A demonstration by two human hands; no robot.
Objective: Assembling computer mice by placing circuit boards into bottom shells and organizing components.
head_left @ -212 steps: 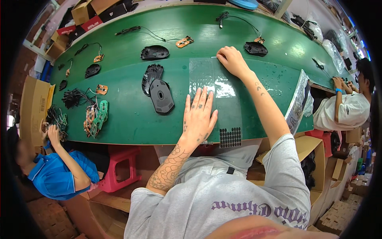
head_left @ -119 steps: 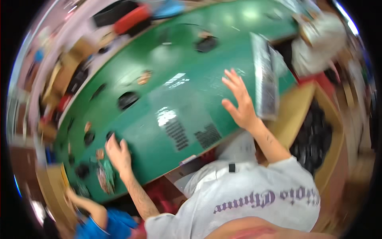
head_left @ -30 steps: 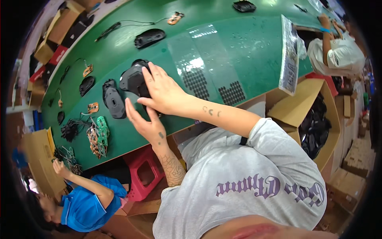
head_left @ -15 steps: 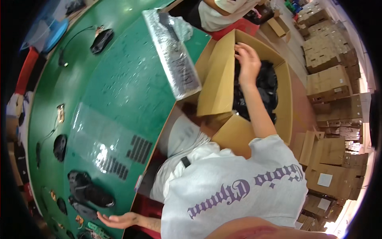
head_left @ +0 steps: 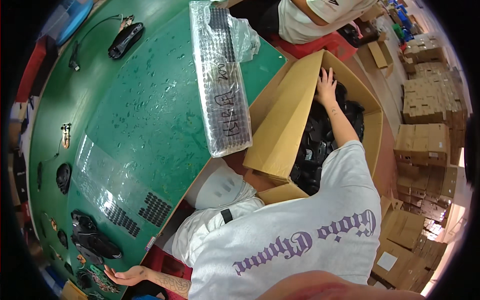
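Note:
My right hand (head_left: 327, 89) reaches into an open cardboard box (head_left: 281, 122). Its fingers are spread near the far inner wall, over a heap of black computer mice (head_left: 316, 134). Nothing shows in its grasp. At the lower left, my left hand (head_left: 126, 275) rests palm up by the table edge, fingers stretched out and holding nothing. Just beyond it lie several black mouse shells (head_left: 92, 235) and green circuit boards (head_left: 101, 278).
On the green table (head_left: 155, 100) lie a plastic-wrapped pack of black dot pads (head_left: 222, 95), a clear sheet with black pads (head_left: 154, 209) and a corded mouse (head_left: 125, 40). A co-worker (head_left: 305, 22) sits beyond the box. Stacked cartons (head_left: 425, 145) stand at right.
The whole view has shifted, showing more of the mice in the box. My right hand's fingers have spread wider inside the box. The left hand stays palm up near the circuit boards.

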